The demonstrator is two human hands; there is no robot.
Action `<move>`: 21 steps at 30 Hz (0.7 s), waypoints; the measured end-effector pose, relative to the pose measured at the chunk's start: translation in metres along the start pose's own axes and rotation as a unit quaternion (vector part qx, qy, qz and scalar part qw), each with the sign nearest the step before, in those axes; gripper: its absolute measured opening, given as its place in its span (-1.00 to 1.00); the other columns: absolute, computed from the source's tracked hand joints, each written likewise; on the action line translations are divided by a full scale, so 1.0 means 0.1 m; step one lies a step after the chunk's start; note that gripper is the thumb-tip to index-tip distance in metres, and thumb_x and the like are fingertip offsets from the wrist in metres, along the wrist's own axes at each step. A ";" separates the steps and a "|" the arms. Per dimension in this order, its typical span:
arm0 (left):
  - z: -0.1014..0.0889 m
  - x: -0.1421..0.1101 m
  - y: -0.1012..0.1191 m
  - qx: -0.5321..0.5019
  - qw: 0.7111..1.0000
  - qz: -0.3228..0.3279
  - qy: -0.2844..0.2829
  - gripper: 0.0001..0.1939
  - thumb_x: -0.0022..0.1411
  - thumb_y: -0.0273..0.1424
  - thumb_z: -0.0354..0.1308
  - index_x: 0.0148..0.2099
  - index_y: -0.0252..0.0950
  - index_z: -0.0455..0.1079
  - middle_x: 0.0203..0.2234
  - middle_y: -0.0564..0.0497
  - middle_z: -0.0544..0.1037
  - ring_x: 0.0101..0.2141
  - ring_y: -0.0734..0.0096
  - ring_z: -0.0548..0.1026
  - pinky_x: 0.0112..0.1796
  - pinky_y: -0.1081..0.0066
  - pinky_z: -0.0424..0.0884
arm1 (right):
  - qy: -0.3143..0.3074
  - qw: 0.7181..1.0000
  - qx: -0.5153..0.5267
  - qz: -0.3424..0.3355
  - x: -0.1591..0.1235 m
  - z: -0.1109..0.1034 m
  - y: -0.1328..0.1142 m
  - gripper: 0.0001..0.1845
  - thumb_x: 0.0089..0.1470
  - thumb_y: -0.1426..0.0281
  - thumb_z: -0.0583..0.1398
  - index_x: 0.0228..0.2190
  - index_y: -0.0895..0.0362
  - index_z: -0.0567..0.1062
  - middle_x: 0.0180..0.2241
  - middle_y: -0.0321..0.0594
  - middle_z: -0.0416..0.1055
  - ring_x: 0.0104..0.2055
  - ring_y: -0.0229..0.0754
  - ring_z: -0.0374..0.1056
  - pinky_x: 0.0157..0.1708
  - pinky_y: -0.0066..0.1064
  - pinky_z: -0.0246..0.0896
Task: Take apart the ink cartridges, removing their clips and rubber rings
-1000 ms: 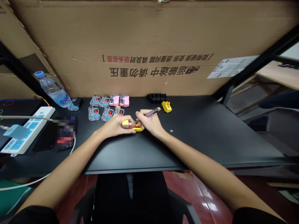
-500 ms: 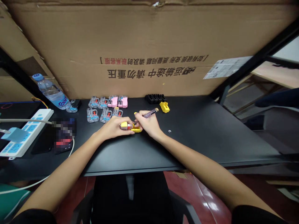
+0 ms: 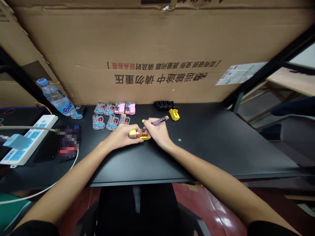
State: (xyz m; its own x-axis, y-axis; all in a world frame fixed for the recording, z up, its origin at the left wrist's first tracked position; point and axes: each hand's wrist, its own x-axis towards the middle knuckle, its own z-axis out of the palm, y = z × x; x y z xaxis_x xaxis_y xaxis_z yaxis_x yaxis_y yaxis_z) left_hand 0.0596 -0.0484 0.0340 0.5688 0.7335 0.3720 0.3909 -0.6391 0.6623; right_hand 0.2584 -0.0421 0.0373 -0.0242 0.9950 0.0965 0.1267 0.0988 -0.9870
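Observation:
My left hand [image 3: 124, 135] is closed around a small device with a yellow end and a clear body [image 3: 133, 133]. A yellow plastic piece [image 3: 145, 138] shows just beneath it, partly covered by my fingers. My right hand [image 3: 158, 131] grips a slim, dark purple pen-like tool [image 3: 159, 121] with a gold end cap. The tool slants down to the left, and its tip meets the device between my two hands. Exactly where the tip touches is hidden by my fingers.
Several clear plastic devices [image 3: 98, 122] and two pink ones [image 3: 130, 108] stand at the back left. A yellow block [image 3: 174, 114] sits by a black rack [image 3: 164, 105]. A small white bit [image 3: 179, 140] lies to the right. Leftward are a water bottle [image 3: 57, 98] and power strip [image 3: 29, 141].
The view has shifted slightly. Both hands keep their grips over the same spot, and the tool and the device are tilted almost as before.

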 end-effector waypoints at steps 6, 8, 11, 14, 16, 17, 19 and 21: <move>-0.08 0.01 -0.03 -0.054 0.996 -0.064 -0.034 -0.63 0.19 -0.10 0.48 -0.22 -0.25 0.50 -0.38 0.08 0.65 -0.42 0.42 0.52 -0.36 0.45 0.35 | -0.119 0.990 -0.038 -0.069 0.05 -0.13 -0.01 -0.47 0.18 0.06 0.31 -0.67 0.06 0.37 -0.69 -0.29 0.40 -0.66 -0.27 0.26 -0.55 -0.39 0.26; -0.12 0.01 -0.05 -0.077 0.993 -0.078 -0.049 -0.59 0.15 -0.08 0.51 -0.23 -0.26 0.49 -0.33 0.05 0.67 -0.39 0.41 0.54 -0.34 0.45 0.37 | -0.163 0.981 -0.054 -0.091 0.07 -0.18 -0.01 -0.45 0.20 0.03 0.31 -0.67 0.06 0.37 -0.69 -0.29 0.40 -0.65 -0.27 0.27 -0.54 -0.38 0.24; -0.15 0.01 -0.06 -0.100 0.990 -0.088 -0.055 -0.57 0.11 -0.09 0.53 -0.25 -0.28 0.47 -0.33 0.04 0.66 -0.39 0.40 0.54 -0.33 0.44 0.37 | -0.177 0.977 -0.061 -0.105 0.09 -0.20 0.00 -0.43 0.23 0.03 0.29 -0.67 0.06 0.34 -0.70 -0.30 0.37 -0.64 -0.26 0.27 -0.53 -0.39 0.22; -0.15 0.00 -0.07 -0.104 0.988 -0.098 -0.054 -0.57 0.11 -0.10 0.53 -0.26 -0.28 0.45 -0.33 0.04 0.67 -0.38 0.40 0.54 -0.33 0.44 0.37 | -0.175 0.977 -0.055 -0.109 0.10 -0.17 0.02 -0.44 0.22 0.04 0.29 -0.66 0.06 0.35 -0.70 -0.32 0.37 -0.64 -0.28 0.26 -0.52 -0.40 0.23; -0.14 0.00 -0.07 -0.091 0.990 -0.089 -0.053 -0.58 0.14 -0.10 0.52 -0.25 -0.27 0.44 -0.31 0.03 0.68 -0.36 0.38 0.56 -0.31 0.43 0.38 | -0.166 0.980 -0.050 -0.101 0.09 -0.14 0.02 -0.46 0.21 0.05 0.29 -0.66 0.06 0.35 -0.70 -0.32 0.36 -0.65 -0.29 0.24 -0.53 -0.40 0.23; -0.13 -0.01 -0.07 -0.081 0.992 -0.078 -0.053 -0.60 0.17 -0.11 0.50 -0.24 -0.27 0.43 -0.29 0.03 0.69 -0.35 0.37 0.57 -0.30 0.43 0.38 | -0.156 0.982 -0.048 -0.096 0.08 -0.13 0.02 -0.47 0.21 0.07 0.29 -0.66 0.06 0.35 -0.70 -0.33 0.36 -0.65 -0.29 0.23 -0.54 -0.41 0.22; -0.10 -0.01 -0.07 -0.052 0.996 -0.049 -0.048 -0.64 0.24 -0.14 0.46 -0.23 -0.25 0.42 -0.29 0.05 0.69 -0.34 0.36 0.59 -0.29 0.44 0.38 | -0.124 0.987 -0.050 -0.090 0.07 -0.10 0.01 -0.50 0.20 0.13 0.28 -0.67 0.06 0.34 -0.71 -0.33 0.35 -0.66 -0.31 0.22 -0.57 -0.42 0.19; -0.06 -0.02 -0.08 -0.010 0.999 -0.024 -0.035 -0.69 0.29 -0.17 0.43 -0.22 -0.23 0.40 -0.31 0.07 0.68 -0.36 0.37 0.59 -0.31 0.45 0.36 | -0.084 0.991 -0.052 -0.090 0.05 -0.08 0.00 -0.52 0.16 0.19 0.26 -0.69 0.06 0.31 -0.71 -0.33 0.33 -0.66 -0.30 0.23 -0.60 -0.44 0.14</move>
State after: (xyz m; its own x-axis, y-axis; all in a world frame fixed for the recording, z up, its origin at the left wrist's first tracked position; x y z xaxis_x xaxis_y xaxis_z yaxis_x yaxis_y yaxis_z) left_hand 0.0510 -0.0434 0.0320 0.5994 0.7449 0.2929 0.4052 -0.5979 0.6916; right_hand 0.2662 -0.0367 0.0385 -0.2200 0.9461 0.2375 0.2059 0.2830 -0.9367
